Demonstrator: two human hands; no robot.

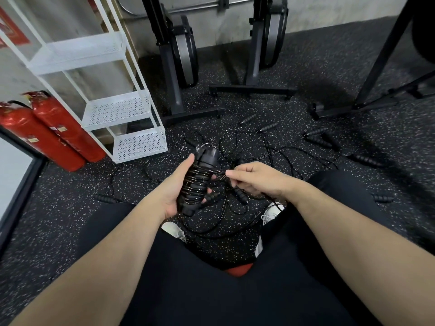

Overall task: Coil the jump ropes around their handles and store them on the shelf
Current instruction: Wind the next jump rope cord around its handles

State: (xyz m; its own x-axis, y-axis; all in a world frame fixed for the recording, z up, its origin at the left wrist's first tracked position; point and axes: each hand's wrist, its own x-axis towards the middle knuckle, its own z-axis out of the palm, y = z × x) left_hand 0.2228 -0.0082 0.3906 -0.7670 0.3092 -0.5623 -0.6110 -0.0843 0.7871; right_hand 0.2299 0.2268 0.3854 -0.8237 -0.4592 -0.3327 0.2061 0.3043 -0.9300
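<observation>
The left hand (175, 192) grips a pair of black jump-rope handles (200, 178), thin cord already coiled around them. Just to its right, the right hand (256, 180) pinches the free cord (220, 176) close to the coil. Beyond both hands, loose jump ropes (266, 147) lie tangled on the speckled floor (70, 208). Further up and left of the left hand stands the white shelf (138, 144), with two red fire extinguishers (47, 132) beside it

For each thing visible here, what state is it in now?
Black jump rope handles bundle: wrapped in cord, coil unfinished.
Left hand: grips the bundle.
Right hand: pinches the thin black cord.
Other black jump ropes: loose, tangled on the floor.
White perforated metal shelf: visible tiers hold no ropes.
Two red fire extinguishers: standing beside the shelf.
</observation>
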